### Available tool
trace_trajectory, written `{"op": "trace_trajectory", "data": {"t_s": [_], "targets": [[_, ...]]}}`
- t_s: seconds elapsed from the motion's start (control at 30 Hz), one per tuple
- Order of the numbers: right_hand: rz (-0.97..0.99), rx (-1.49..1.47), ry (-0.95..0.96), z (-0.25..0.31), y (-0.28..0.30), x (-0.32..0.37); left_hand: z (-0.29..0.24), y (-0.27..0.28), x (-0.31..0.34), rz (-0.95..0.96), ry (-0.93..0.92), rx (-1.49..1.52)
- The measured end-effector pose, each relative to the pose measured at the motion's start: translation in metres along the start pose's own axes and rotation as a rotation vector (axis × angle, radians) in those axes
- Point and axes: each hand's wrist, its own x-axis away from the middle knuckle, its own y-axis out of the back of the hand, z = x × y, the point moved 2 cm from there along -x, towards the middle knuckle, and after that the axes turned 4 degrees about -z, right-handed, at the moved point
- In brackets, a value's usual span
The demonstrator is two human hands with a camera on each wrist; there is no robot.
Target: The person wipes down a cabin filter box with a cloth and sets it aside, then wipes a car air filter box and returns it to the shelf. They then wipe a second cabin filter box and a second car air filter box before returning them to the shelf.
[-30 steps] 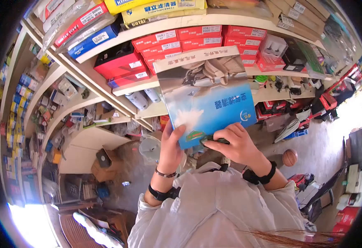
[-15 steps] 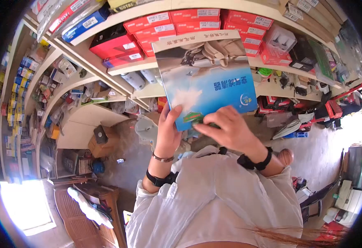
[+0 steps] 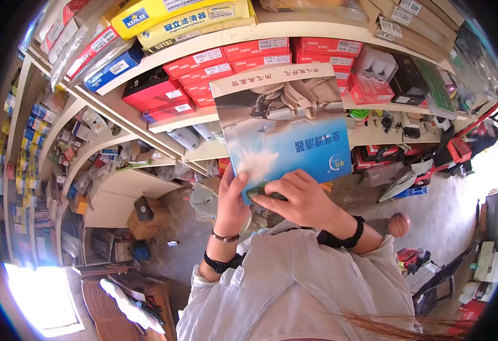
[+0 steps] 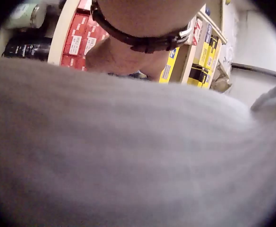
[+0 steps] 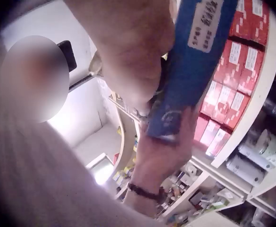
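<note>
In the head view a flat air filter box [image 3: 286, 133], with a blue lower part and a picture of seats, is held up tilted before the shelves. My left hand [image 3: 232, 193] grips its lower left corner, thumb on the front face. My right hand [image 3: 303, 196] pinches a small dark green item [image 3: 266, 193] against the box's lower edge; its kind cannot be told. The right wrist view shows the box's blue side with a white label [image 5: 204, 23] and the left hand [image 5: 164, 153] under its end. A sleeve [image 4: 138, 151] fills most of the left wrist view.
Red boxes [image 3: 203, 68] are stacked on the shelf behind the held box. Yellow boxes [image 3: 198, 24] lie on the shelf above. A grey bucket [image 3: 203, 200] and a basketball [image 3: 399, 224] are on the floor. A wooden chair [image 3: 110, 310] stands at lower left.
My right hand has moved left along the box's lower edge with the dark green item, toward the left thumb. The left hand keeps its grip. The head view has bobbed slightly.
</note>
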Motion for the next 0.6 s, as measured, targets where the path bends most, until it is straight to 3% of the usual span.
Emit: {"op": "trace_trajectory", "data": {"t_s": [0.1, 0.3, 0.47, 0.6], "targets": [[0.008, -0.026, -0.042, -0.011, 0.010, 0.003, -0.007, 0.005, -0.003, 0.035, -0.036, -0.093], [-0.173, 0.194, -0.163, -0.023, 0.012, -0.019, -0.005, -0.003, -0.005, 0.131, 0.022, -0.139], [-0.063, 0.032, -0.100, -0.007, -0.001, -0.021, -0.002, 0.009, -0.009, 0.182, 0.034, -0.199], [-0.060, 0.091, -0.095, 0.006, 0.003, -0.020, -0.010, 0.002, -0.006, 0.194, 0.016, -0.219]]}}
